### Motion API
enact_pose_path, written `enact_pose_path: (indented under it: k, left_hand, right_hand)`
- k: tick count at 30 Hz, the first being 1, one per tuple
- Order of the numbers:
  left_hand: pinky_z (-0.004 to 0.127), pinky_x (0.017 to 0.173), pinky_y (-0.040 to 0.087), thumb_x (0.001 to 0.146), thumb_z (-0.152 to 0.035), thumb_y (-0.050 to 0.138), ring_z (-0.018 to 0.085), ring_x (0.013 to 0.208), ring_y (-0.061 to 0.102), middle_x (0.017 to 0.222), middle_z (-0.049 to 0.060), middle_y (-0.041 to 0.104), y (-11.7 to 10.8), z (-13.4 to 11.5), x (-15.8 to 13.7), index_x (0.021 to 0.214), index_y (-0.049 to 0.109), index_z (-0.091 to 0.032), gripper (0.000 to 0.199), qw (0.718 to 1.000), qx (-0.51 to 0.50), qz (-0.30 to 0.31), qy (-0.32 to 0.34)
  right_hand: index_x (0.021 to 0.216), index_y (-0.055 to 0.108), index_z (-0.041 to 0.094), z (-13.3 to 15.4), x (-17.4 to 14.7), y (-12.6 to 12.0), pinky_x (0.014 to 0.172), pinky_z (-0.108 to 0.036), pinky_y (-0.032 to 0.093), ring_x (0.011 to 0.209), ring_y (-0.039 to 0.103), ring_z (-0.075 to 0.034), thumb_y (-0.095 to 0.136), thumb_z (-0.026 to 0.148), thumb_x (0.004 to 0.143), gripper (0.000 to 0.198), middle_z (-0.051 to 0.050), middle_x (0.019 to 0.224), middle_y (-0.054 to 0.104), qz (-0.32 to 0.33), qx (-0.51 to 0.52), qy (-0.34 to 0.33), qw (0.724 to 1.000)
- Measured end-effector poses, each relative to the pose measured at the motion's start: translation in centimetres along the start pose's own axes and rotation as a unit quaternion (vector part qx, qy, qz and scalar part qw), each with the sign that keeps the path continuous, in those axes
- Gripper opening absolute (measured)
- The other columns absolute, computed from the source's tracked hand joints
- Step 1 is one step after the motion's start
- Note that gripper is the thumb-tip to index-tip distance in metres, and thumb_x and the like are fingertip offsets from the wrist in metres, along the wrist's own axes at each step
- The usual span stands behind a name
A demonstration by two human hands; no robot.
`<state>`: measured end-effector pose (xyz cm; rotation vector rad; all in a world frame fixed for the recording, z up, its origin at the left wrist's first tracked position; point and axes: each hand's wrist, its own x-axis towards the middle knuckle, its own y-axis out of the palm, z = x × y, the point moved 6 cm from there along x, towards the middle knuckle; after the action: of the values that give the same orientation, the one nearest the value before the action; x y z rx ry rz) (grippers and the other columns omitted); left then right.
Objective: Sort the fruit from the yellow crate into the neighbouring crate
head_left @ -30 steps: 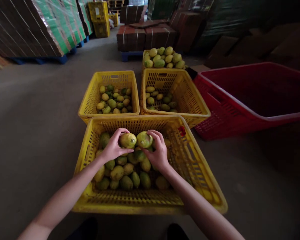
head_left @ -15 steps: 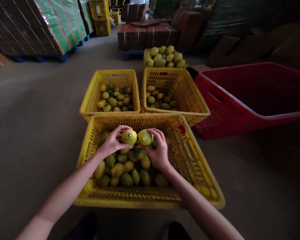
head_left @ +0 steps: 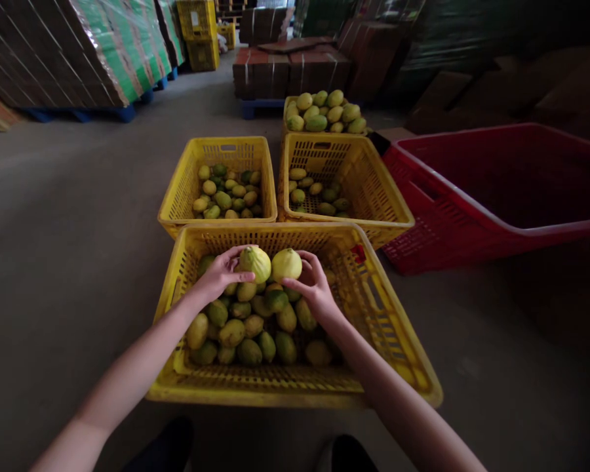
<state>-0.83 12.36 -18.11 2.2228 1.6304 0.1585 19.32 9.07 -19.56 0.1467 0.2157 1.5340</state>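
My left hand (head_left: 222, 274) is closed around a yellow-green lemon (head_left: 255, 264), thumb below and fingers behind. A paler yellow lemon (head_left: 286, 265) sits in the grasp of my right hand (head_left: 315, 287). Both fruits are held side by side, almost touching, with their stem ends tilted upward. They hover over a large yellow plastic crate (head_left: 295, 397), where many green and yellow lemons (head_left: 232, 333) lie loose, mostly toward its left and middle. My forearms cover parts of the crate's near side.
Beyond stand two yellow crates, the left one (head_left: 174, 190) and the right one (head_left: 373, 187), each with some lemons. Behind them, a heaped crate of lemons (head_left: 316, 123). A large red bin (head_left: 423, 216) is at the right. Wrapped pallet stacks (head_left: 122, 46) and cartons (head_left: 260, 72) stand farther back.
Both lemons have been turned in my hands, so different sides and their stem ends now show. My hands stay over the same spot.
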Motion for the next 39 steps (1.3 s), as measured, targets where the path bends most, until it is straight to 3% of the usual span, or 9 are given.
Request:
enact_pose_path:
  k: [4,6,10,16,19,23,27,33,39]
  left_hand:
    - [0.029,0.066,0.060,0.076,-0.017,0.074,0.019,0.078,0.069,0.090,0.005,0.070,-0.2,1.2,-0.1,0.098,0.069,-0.016,0.023,0.983,-0.142,-0.029,-0.112]
    - [0.029,0.057,0.060,0.083,-0.018,0.063,0.018,0.068,0.068,0.082,0.006,0.069,-0.3,1.6,-0.2,0.094,0.067,-0.014,0.012,0.967,-0.192,-0.052,-0.156]
    - [0.029,0.050,0.058,0.088,-0.017,0.046,0.018,0.056,0.065,0.070,0.006,0.067,-0.6,2.0,-0.3,0.090,0.066,-0.012,0.020,0.945,-0.249,-0.096,-0.189]
    - [0.039,0.071,0.063,0.093,-0.023,0.041,0.022,0.074,0.072,0.084,0.009,0.073,0.9,2.0,-0.7,0.117,0.064,-0.011,0.035,0.932,-0.278,-0.086,-0.217]
    - [0.040,0.069,0.062,0.096,-0.028,0.039,0.026,0.079,0.074,0.091,0.012,0.074,1.1,2.4,-0.8,0.124,0.061,-0.011,0.039,0.928,-0.267,-0.103,-0.239]
    - [0.037,0.061,0.062,0.098,-0.042,0.039,0.028,0.080,0.074,0.093,0.014,0.074,1.1,2.2,-0.6,0.125,0.061,-0.011,0.046,0.929,-0.281,-0.078,-0.226]
    - [0.036,0.058,0.061,0.099,-0.045,0.040,0.025,0.070,0.074,0.082,0.011,0.074,1.2,1.9,-0.7,0.110,0.064,-0.012,0.042,0.928,-0.286,-0.072,-0.225]
    - [0.031,0.061,0.060,0.099,-0.037,0.041,0.020,0.065,0.071,0.076,0.010,0.072,1.9,1.9,-0.8,0.096,0.066,-0.010,0.037,0.924,-0.313,-0.080,-0.206]
    - [0.028,0.052,0.057,0.098,-0.036,0.040,0.020,0.062,0.070,0.083,0.010,0.073,1.4,1.7,-0.7,0.109,0.066,-0.012,0.036,0.927,-0.314,-0.081,-0.189]
  right_hand:
    - [0.091,0.061,0.024,-1.0,-0.1,1.2,0.069,-0.032,0.054,0.082,0.067,-0.021,0.078,0.036,0.067,0.032,0.000,0.087,0.070,0.061,0.160,0.135,0.976]
    - [0.088,0.064,0.023,-0.9,-0.1,1.8,0.072,-0.035,0.055,0.087,0.068,-0.024,0.075,0.037,0.067,0.028,-0.002,0.087,0.071,0.093,0.190,0.154,0.965]
    - [0.089,0.067,0.023,-0.6,-0.2,2.2,0.076,-0.038,0.057,0.095,0.069,-0.027,0.075,0.035,0.068,0.026,-0.005,0.092,0.073,0.104,0.192,0.149,0.964]
    - [0.093,0.069,0.021,-1.2,-0.2,2.0,0.077,-0.039,0.058,0.096,0.070,-0.028,0.077,0.039,0.069,0.032,-0.007,0.094,0.076,0.092,0.193,0.161,0.963]
    - [0.099,0.069,0.020,-1.4,-0.3,1.8,0.076,-0.040,0.059,0.095,0.071,-0.029,0.069,0.040,0.074,0.032,-0.007,0.093,0.076,0.076,0.196,0.189,0.959]
    - [0.098,0.067,0.020,-1.3,-0.4,1.8,0.077,-0.044,0.059,0.098,0.070,-0.031,0.060,0.035,0.076,0.028,-0.009,0.093,0.076,0.061,0.198,0.209,0.956]
    - [0.095,0.067,0.021,-1.2,-0.6,2.1,0.078,-0.044,0.059,0.098,0.070,-0.029,0.058,0.029,0.073,0.026,-0.007,0.097,0.076,0.054,0.215,0.211,0.952]
    - [0.099,0.070,0.018,-1.6,-1.1,2.7,0.060,-0.035,0.055,0.071,0.070,-0.024,0.054,0.031,0.078,0.029,-0.006,0.081,0.075,0.038,0.229,0.263,0.937]
    - [0.091,0.069,0.019,-1.7,-1.1,2.6,0.050,-0.031,0.049,0.056,0.066,-0.021,0.056,0.033,0.081,0.022,-0.005,0.069,0.071,0.059,0.231,0.257,0.936]
